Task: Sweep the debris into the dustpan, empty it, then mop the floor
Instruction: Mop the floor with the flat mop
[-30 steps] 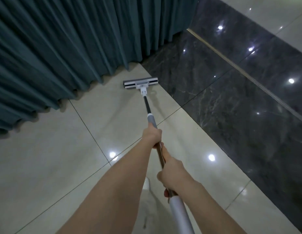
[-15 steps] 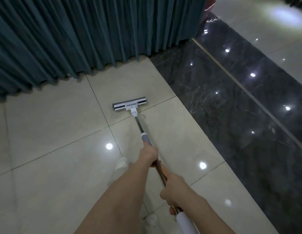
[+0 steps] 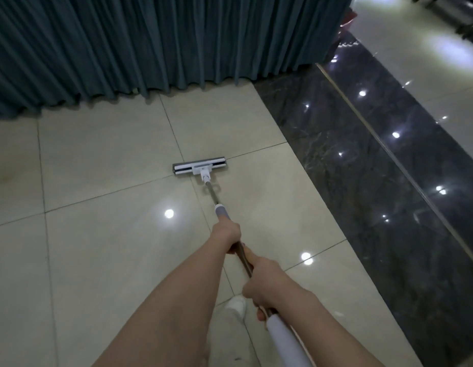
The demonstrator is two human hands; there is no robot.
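A flat mop with a grey and white head [image 3: 200, 166] lies flat on the beige floor tiles [image 3: 103, 234], across a tile joint. Its thin metal handle [image 3: 213, 194] runs back toward me. My left hand [image 3: 227, 234] grips the handle just below the grey collar. My right hand [image 3: 264, 284] grips it lower down, just above the white end grip [image 3: 285, 340]. No dustpan or debris is in view.
A dark teal curtain [image 3: 150, 43] hangs to the floor along the far side. A strip of dark polished marble [image 3: 362, 194] runs on the right, with pale floor beyond it. My white shoe [image 3: 236, 304] shows below the hands.
The mop head has been drawn back from the curtain's foot toward me across the beige tiles. Both hands keep their hold on the handle.
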